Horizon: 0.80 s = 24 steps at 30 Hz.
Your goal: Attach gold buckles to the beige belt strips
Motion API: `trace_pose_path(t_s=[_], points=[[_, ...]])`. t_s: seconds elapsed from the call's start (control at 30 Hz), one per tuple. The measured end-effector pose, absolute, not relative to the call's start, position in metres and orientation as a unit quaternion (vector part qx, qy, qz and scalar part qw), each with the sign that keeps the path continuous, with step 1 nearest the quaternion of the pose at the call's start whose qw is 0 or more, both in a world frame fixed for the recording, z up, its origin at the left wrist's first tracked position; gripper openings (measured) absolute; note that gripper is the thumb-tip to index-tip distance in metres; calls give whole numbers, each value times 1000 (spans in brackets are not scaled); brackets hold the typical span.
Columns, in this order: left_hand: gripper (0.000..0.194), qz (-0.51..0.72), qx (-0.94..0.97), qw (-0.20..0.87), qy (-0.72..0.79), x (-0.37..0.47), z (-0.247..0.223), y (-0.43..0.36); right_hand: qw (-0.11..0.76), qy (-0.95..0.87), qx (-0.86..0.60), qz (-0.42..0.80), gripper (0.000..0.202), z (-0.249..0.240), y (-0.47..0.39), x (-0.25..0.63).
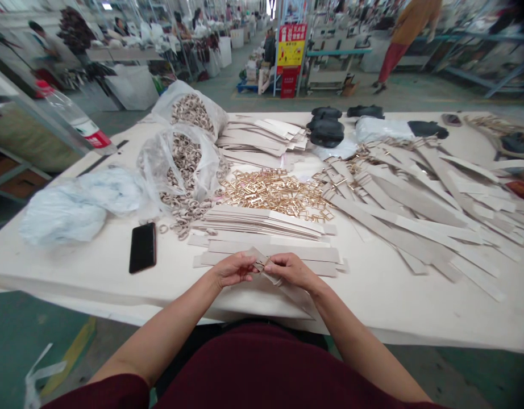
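Note:
Close to the table's front edge, my left hand (235, 269) pinches the end of a grey-beige strap (292, 294). My right hand (291, 270) grips the same strap a little further along, its thumb and finger near my left fingertips. A small dark or metallic detail shows between the hands, too small to name. The strap's tail hangs down to the right below my right hand. Just beyond the hands lie stacked flat straps (270, 250), with another stack (262, 220) behind them. Further back is a heap of gold buckles (274, 192).
Plastic bags of small beige loops (187, 156) stand left of the buckles. A black phone (142, 247), white plastic bundles (63, 213) and a bottle (80, 126) are at the left. Many buckled straps (415, 204) spread across the right side. Black bundles (325, 128) sit at the back.

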<state>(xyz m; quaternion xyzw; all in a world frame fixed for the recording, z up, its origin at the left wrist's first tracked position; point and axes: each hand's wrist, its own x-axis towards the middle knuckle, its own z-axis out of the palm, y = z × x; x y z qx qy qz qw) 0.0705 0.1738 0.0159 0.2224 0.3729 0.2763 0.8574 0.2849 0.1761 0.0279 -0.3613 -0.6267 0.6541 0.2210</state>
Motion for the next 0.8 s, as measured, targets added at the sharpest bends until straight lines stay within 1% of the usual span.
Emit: trace_pose_path(t_s=[0.1, 0.27, 0.5, 0.7, 0.8], points=[[34, 279, 228, 856, 371, 69, 14, 173, 220, -619, -363, 661, 44, 26, 176, 285], [43, 291, 238, 857, 353, 69, 17, 170, 222, -623, -358, 659, 42, 24, 175, 285], [45, 282, 266, 837, 387, 72, 23, 169, 218, -642, -364, 638, 39, 19, 176, 286], [33, 293, 271, 817, 416, 73, 21, 169, 222, -638, -355, 646, 37, 23, 174, 285], [31, 304, 288, 803, 425, 77, 21, 168, 224, -630, -341, 661, 34, 23, 173, 283]])
